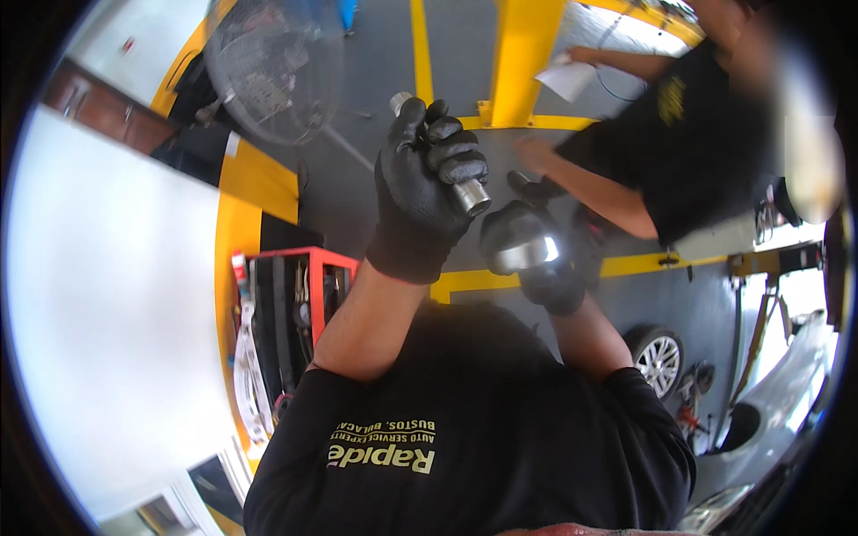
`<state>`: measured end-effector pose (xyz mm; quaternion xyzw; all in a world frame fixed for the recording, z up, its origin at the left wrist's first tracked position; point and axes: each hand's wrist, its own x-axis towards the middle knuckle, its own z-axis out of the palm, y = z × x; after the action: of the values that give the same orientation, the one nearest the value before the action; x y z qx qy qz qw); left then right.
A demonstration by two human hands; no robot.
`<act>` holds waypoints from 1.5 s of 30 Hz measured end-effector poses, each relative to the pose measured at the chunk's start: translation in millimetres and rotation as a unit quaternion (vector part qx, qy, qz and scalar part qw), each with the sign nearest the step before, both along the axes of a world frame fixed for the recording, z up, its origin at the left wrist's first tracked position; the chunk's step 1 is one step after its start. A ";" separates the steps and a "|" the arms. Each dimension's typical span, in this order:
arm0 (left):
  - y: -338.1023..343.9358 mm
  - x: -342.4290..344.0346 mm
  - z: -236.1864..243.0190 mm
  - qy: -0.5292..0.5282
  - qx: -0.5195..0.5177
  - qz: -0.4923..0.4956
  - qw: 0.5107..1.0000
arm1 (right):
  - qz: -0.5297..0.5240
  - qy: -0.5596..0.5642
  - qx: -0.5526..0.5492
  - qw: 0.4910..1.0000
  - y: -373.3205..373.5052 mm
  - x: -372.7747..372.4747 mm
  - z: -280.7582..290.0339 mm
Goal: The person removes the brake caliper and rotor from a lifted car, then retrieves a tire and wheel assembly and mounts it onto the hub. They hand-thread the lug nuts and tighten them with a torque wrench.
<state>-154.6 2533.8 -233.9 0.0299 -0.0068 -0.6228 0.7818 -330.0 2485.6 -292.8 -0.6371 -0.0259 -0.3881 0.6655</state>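
Observation:
My left hand (420, 170), in a black glove, is closed around a silver metal cylinder (472, 196); it slants, one end sticking out above the thumb, the other below the fingers. Right of it and a little lower, my right hand (554, 281), also gloved, holds a shiny rounded metal and dark object (527, 246) that is smeared and hard to make out. The two held things are apart.
A co-worker (670, 152) stands right, holding a white sheet (565, 79). A yellow post (514, 62) and fan (255, 80) are ahead. A red tool cart (315, 272) and white wall (107, 295) are left. A wheel (657, 362) and car body (773, 420) are right.

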 end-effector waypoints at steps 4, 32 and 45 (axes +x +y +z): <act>-66.1 -19.4 13.4 -0.035 0.001 -0.066 0.997 | -0.064 0.032 -0.130 0.989 -53.8 -10.1 -2.3; -570.9 -268.2 -106.9 -0.471 0.139 -0.293 0.820 | -0.409 0.273 -0.223 0.842 -474.3 -247.9 -121.9; -947.4 -344.6 -86.5 -0.225 0.128 -0.326 0.909 | -0.357 0.258 -0.143 0.886 -848.3 -346.1 -95.8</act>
<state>-499.2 1586.4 -320.4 0.2652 -0.1127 -0.8150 0.5028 -676.0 1637.3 -388.7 -0.7694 0.3208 -0.4133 0.3666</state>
